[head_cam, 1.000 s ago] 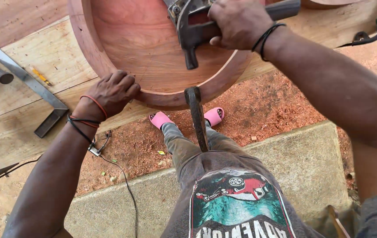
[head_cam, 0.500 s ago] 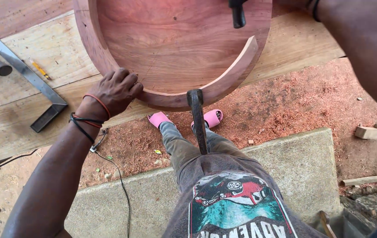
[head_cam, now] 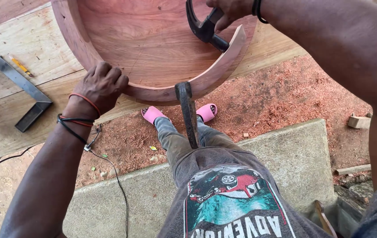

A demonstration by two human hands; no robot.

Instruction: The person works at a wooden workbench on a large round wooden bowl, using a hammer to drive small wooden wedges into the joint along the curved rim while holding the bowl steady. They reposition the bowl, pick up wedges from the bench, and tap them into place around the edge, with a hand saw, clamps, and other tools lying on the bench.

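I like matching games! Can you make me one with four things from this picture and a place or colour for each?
Things:
1 claw hammer
2 left hand
3 pencil
4 sandals

Clues:
A pink
B lying on the pale board
C gripping the rim of the round wooden piece
D held in the right hand

Pairs: 1-D, 2-C, 3-B, 4-A

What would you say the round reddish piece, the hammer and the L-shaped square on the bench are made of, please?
The round reddish rimmed piece looks like bare, unvarnished wood: grain shows. The dark claw hammer in the right hand seems steel, its head dull black. The grey L-shaped square looks metal, matt. The left hand grips the wooden rim.
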